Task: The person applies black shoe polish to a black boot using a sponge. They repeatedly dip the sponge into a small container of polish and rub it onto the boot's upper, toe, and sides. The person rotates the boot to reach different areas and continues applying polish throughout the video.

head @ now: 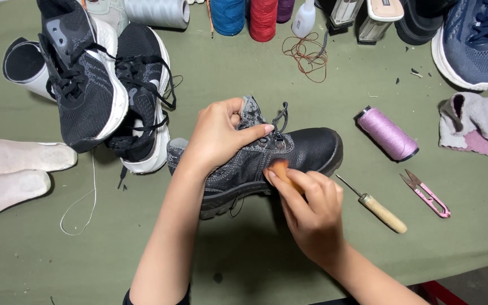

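Here the left hand (218, 135) is clamped around the collar of a black leather boot (266, 161) lying at the centre of the green desk (244, 254). Right hand (309, 212), fingers closed on a wooden tool handle (280, 169), presses it against the boot's scuffed, grey-dusted side.

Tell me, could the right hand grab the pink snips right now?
Probably not straight away. The right hand already holds a wooden-handled tool against the black boot. The pink snips lie in the open on the green table, just past the awl, with nothing covering them.
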